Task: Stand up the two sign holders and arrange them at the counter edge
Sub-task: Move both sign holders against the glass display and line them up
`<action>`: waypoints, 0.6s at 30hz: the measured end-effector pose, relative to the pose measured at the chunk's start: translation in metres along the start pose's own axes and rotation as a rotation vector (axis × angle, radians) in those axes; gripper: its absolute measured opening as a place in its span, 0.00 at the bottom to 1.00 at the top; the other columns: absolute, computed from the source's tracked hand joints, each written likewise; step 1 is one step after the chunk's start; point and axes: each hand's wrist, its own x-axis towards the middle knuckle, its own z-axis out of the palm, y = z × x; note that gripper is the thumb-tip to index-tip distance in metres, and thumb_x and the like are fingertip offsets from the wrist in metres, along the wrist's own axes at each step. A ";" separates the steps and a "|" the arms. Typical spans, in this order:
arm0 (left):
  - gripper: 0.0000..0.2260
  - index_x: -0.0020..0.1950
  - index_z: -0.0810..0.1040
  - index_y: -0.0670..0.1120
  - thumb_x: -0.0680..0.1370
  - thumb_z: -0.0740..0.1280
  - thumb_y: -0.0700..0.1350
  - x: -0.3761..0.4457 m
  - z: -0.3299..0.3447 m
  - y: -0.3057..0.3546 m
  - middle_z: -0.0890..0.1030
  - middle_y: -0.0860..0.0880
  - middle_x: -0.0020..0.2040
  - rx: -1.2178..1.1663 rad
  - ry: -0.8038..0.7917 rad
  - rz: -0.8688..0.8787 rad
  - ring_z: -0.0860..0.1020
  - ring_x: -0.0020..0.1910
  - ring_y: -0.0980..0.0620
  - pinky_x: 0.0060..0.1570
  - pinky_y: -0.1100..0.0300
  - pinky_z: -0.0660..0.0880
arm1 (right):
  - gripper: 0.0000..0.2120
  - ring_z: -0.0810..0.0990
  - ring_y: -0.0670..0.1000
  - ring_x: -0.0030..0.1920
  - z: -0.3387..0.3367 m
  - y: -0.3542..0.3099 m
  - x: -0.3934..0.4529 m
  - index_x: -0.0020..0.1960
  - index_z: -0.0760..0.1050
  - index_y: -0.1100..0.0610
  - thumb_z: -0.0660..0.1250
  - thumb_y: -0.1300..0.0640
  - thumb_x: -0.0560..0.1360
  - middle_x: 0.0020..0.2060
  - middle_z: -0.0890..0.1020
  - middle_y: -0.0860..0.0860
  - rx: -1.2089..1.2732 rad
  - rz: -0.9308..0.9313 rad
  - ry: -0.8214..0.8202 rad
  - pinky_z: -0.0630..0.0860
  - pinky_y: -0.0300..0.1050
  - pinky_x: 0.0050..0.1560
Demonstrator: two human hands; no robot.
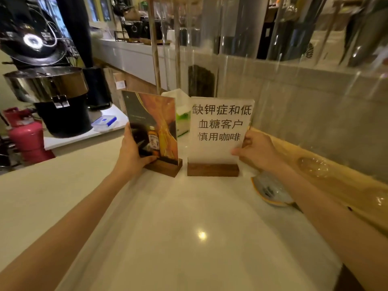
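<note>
Two sign holders stand upright side by side on the pale counter [168, 227], each an acrylic sheet in a dark wooden base. The left sign holder [155, 124] shows an orange and black picture with a small bottle. My left hand [131, 156] grips its lower left edge, thumb on the front near the base. The right sign holder [218, 131] is white with black Chinese characters. My right hand [257, 151] pinches its lower right edge.
A tissue box [181, 114] stands just behind the signs. A clear acrylic screen [294, 101] runs along the wooden ledge on the right. A round plate [270, 192] lies under my right forearm. A coffee roaster [52, 91], a lidded plastic box [105, 122] and a pink gas cylinder [27, 137] are at the left.
</note>
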 end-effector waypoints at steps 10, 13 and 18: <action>0.49 0.74 0.43 0.48 0.66 0.74 0.37 0.035 0.047 0.013 0.65 0.43 0.71 -0.009 -0.108 0.019 0.67 0.69 0.44 0.67 0.44 0.67 | 0.18 0.79 0.49 0.44 -0.013 0.010 -0.013 0.55 0.77 0.59 0.72 0.66 0.66 0.51 0.83 0.54 -0.039 0.074 0.127 0.75 0.37 0.42; 0.49 0.74 0.41 0.47 0.66 0.74 0.37 0.041 0.057 0.019 0.65 0.42 0.71 0.009 -0.125 0.070 0.67 0.69 0.44 0.67 0.46 0.67 | 0.17 0.78 0.50 0.44 -0.017 0.012 -0.017 0.55 0.77 0.59 0.72 0.65 0.66 0.50 0.83 0.55 -0.081 0.097 0.176 0.74 0.42 0.44; 0.49 0.73 0.44 0.46 0.65 0.74 0.36 0.051 0.073 0.026 0.66 0.43 0.71 0.000 -0.148 0.119 0.67 0.69 0.44 0.67 0.48 0.67 | 0.17 0.77 0.49 0.46 -0.019 0.014 -0.023 0.57 0.75 0.58 0.70 0.64 0.68 0.54 0.82 0.54 -0.106 0.127 0.207 0.73 0.41 0.44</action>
